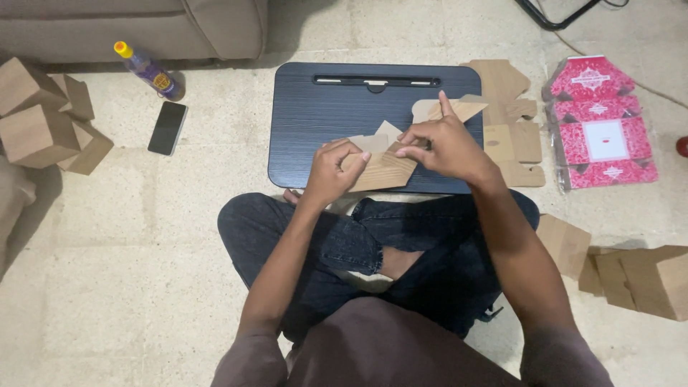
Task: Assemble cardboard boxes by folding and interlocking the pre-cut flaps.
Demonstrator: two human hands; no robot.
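A flat brown cardboard box blank (387, 168) lies partly folded on the black lap table (315, 107), over my crossed legs. My left hand (333, 172) grips its left edge, fingers curled over the card. My right hand (444, 143) pinches a flap on its right side, index finger pointing up. A lighter flap of the blank (459, 109) sticks out behind my right hand.
Flat brown blanks (512, 122) and red printed blanks (602, 122) lie right of the table. Folded brown boxes sit at the far left (36, 107) and lower right (645, 279). A phone (167, 127) and a small bottle (147, 69) lie near the sofa (143, 29).
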